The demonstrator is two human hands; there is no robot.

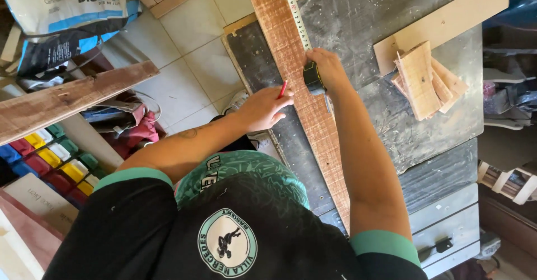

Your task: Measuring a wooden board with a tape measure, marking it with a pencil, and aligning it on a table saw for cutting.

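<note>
Fingers of the right hand [327, 67] grip the tape measure [314, 78] on the plank [291, 62]; left hand [263, 107] pinches a red pencil [283, 88]. Better keep the tape flat and straight while marking.

One plank [296, 84], one tape measure [314, 78], perhaps four offcuts [425, 81]

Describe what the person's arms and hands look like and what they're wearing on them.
Both arms are bare from the upper arm down. Each short black sleeve ends in a green cuff band, the left sleeve and the right sleeve. The left hand and right hand are ungloved. A small dark mark shows on the left forearm.
</note>
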